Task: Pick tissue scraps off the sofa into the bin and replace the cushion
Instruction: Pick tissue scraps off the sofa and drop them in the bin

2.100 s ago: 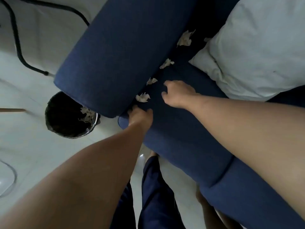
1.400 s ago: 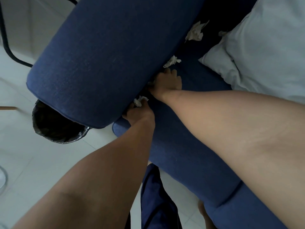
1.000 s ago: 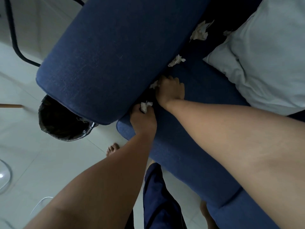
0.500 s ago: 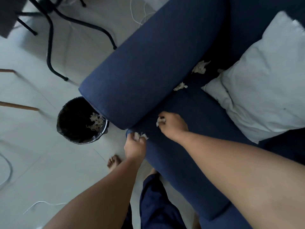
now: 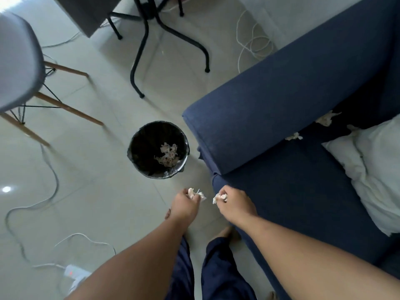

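Note:
My left hand [image 5: 185, 205] is closed on a white tissue scrap [image 5: 195, 193] over the floor, below the bin. Beside it, at the sofa's front corner, my right hand [image 5: 234, 203] grips another tissue scrap [image 5: 219, 197]. The black-lined bin [image 5: 138, 146] stands on the floor left of the sofa arm, with crumpled tissue [image 5: 167, 155] inside. Two more scraps [image 5: 294, 137] [image 5: 326, 119] lie in the crease between the blue sofa's arm [image 5: 259, 118] and seat [image 5: 292, 191]. A white cushion [image 5: 376, 169] rests on the seat at right.
A grey chair [image 5: 17, 61] with wooden legs stands at left, black table legs [image 5: 140, 50] at the top. Cables [image 5: 49, 176] trail over the tiled floor, with a white power strip [image 5: 74, 274] near my left arm. My legs and bare feet are below.
Both hands picked scraps from the sofa's arm crease and drew back off the seat toward the floor. My view swung left and up, bringing the whole bin into sight.

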